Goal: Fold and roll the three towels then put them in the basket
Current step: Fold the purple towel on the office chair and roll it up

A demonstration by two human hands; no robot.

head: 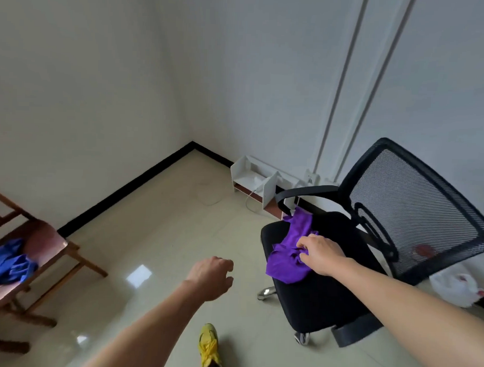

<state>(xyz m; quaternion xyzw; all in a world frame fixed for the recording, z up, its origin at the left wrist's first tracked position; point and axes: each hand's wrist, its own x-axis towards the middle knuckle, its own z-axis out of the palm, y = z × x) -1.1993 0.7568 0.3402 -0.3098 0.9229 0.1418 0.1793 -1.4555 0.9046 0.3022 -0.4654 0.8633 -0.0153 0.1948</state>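
Observation:
A crumpled purple towel (287,256) lies on the seat of a black office chair (327,290) at the right. My right hand (322,253) is on the towel and its fingers pinch the cloth near its middle. My left hand (211,278) hangs in the air over the floor, left of the chair, with fingers loosely curled and nothing in it. A blue towel (6,265) lies bunched on the pink seat of a wooden chair (44,245) at the far left. No basket is in view.
A low white shelf (256,181) with a cable stands against the far wall. A white plastic bag (454,287) lies on the floor behind the office chair. My yellow shoe (209,347) is on the glossy tiled floor.

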